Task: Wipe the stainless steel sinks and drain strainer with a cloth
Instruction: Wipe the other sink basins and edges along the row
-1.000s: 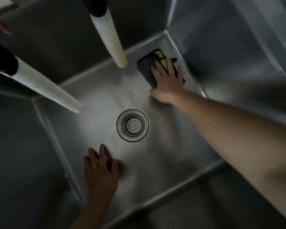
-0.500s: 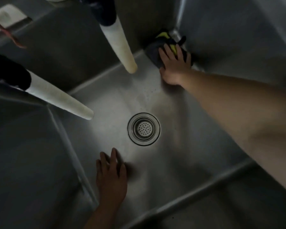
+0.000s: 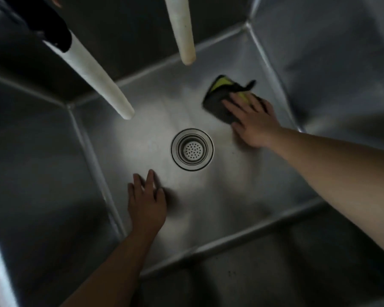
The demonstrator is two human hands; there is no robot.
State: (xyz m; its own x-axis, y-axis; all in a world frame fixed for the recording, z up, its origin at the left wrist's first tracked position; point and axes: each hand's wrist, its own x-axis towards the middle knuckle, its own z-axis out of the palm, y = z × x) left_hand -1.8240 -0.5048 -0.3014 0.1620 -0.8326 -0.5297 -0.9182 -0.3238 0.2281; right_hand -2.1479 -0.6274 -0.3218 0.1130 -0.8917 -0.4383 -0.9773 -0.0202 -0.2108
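I look down into a deep stainless steel sink (image 3: 231, 207). Its round drain strainer (image 3: 192, 149) sits in the middle of the floor. A dark cloth with yellow patches (image 3: 222, 100) lies flat on the sink floor up and to the right of the strainer. My right hand (image 3: 253, 122) presses on the cloth with fingers spread over it. My left hand (image 3: 146, 202) rests flat on the sink floor below and left of the strainer, fingers apart, holding nothing.
Two pale hose ends hang over the sink: one (image 3: 98, 80) comes in from the upper left with a black collar, the other (image 3: 184, 34) hangs from the top centre. Steep steel walls (image 3: 42, 173) enclose the floor on all sides.
My right hand has dragged the cloth out of the far right corner, back toward the strainer. The left hand stays planted on the sink floor.
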